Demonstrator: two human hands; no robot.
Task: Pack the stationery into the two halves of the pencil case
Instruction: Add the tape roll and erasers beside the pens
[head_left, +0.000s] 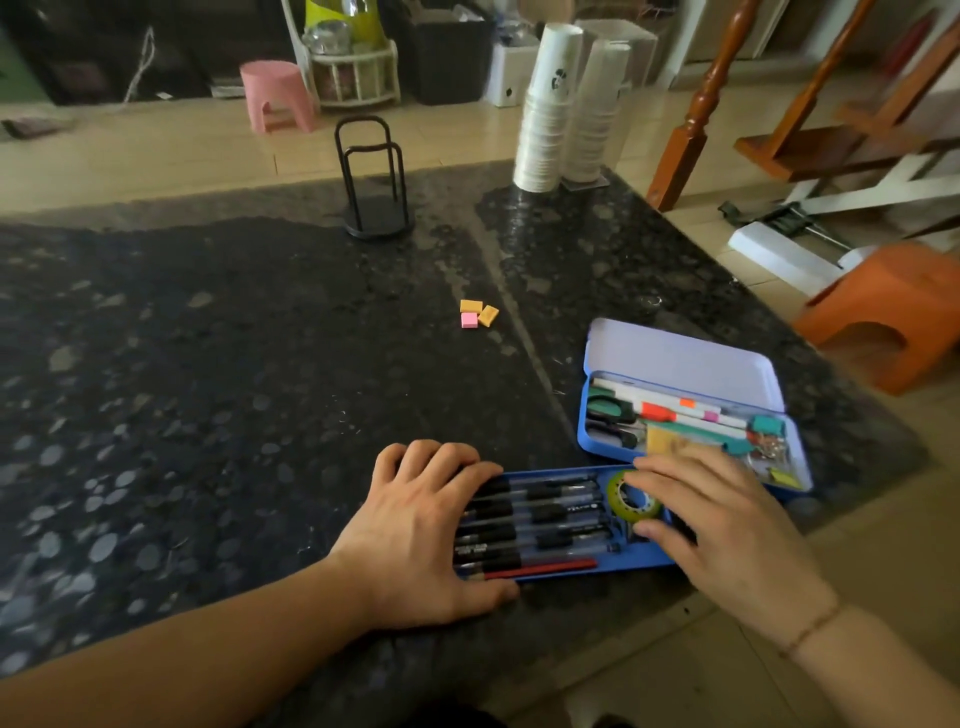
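Two hands (421, 530) on flat blue tray (644, 558)

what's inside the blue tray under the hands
The tray holds a row of black pens, a red pencil and a green tape roll. Both ends are covered by the hands.

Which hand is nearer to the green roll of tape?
Right. The right hand touches the tape roll in the tray; the left hand rests on the pens at the tray's other end.
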